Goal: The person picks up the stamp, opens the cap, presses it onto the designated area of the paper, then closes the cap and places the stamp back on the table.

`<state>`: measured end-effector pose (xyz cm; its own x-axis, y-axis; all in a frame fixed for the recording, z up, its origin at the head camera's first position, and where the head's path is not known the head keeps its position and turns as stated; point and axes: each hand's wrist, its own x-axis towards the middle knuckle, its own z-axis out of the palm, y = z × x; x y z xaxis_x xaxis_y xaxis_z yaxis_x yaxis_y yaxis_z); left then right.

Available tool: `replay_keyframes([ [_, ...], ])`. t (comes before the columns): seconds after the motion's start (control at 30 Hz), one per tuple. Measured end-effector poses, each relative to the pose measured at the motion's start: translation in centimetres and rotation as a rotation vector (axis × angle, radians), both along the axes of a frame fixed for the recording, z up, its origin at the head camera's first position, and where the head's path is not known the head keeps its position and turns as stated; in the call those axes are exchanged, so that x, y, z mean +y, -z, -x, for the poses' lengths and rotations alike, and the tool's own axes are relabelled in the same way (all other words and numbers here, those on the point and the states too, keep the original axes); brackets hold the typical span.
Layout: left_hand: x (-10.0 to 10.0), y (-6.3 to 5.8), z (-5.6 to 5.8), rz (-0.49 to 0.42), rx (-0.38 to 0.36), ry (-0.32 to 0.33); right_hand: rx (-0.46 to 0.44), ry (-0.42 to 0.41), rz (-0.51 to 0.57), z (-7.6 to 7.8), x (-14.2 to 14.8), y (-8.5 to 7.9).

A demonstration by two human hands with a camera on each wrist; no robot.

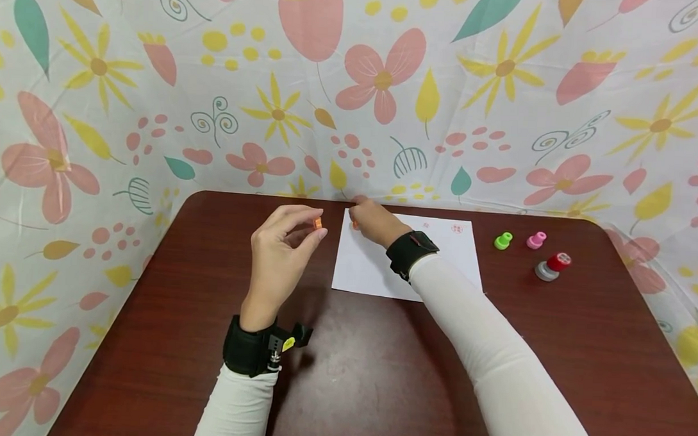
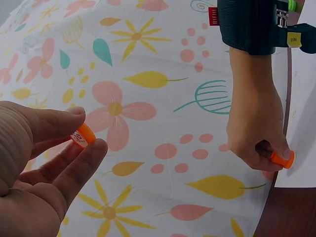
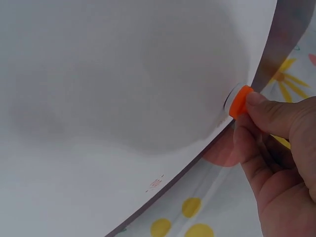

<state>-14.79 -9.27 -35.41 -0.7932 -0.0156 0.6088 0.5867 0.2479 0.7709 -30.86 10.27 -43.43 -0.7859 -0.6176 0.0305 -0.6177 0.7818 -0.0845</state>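
Probably light and stiff, the orange stamp (image 3: 240,102) pinched by the right hand (image 3: 279,148) and orange cap (image 2: 86,135) pinched by the left hand (image 2: 42,160) suit side grips.

Left hand (image 1: 275,257): held up, thumb and fingers pinching
Right hand (image 1: 377,224): farther forward, also pinching
Left forearm (image 1: 235,403): reaching forward
Right forearm (image 1: 489,348): slanting forward and leftward
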Motion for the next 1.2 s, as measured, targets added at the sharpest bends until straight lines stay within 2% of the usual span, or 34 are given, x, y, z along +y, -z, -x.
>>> replay_keyframes([
  [0.43,0.1,-0.1,-0.1,0.004,0.006,0.000,0.032,0.010,-0.018,-0.2,-0.5,0.0],
  [0.67,0.3,0.1,0.0,0.002,-0.005,0.010,-0.042,0.037,0.039,0.0,0.0,-0.1],
  [0.83,0.3,0.1,0.0,-0.004,-0.009,0.008,-0.011,0.031,0.073,0.0,0.0,0.0],
  [1.07,0.2,0.2,-0.2,0.001,-0.012,0.011,0.054,0.015,0.043,-0.3,0.0,0.6],
  [1.2,0.3,0.1,-0.1,0.002,-0.006,0.008,0.030,0.029,0.048,-0.5,0.4,0.7],
])
